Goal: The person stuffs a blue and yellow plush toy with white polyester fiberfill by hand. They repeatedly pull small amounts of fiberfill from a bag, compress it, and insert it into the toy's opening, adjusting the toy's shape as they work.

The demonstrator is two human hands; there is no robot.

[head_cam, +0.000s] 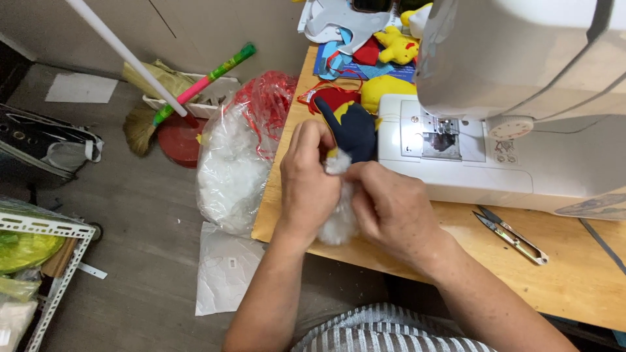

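Observation:
My left hand (pixel 305 184) and my right hand (pixel 390 207) meet over the front left corner of a wooden table (pixel 574 280). Between them they hold a small dark blue and yellow fabric toy (pixel 352 129), whose open end sits at my fingertips. A tuft of white stuffing (pixel 339 221) fills the gap between my palms and pokes up at the toy's opening. My right fingers pinch the stuffing against the fabric, while my left fingers wrap the toy's side.
A white sewing machine (pixel 495 117) stands right behind my hands. Thread snips (pixel 512 234) lie on the table to the right. Yellow, red and blue toy pieces (pixel 385 58) are piled at the back. A clear bag of stuffing (pixel 235 163) and a broom (pixel 195 88) are on the floor left.

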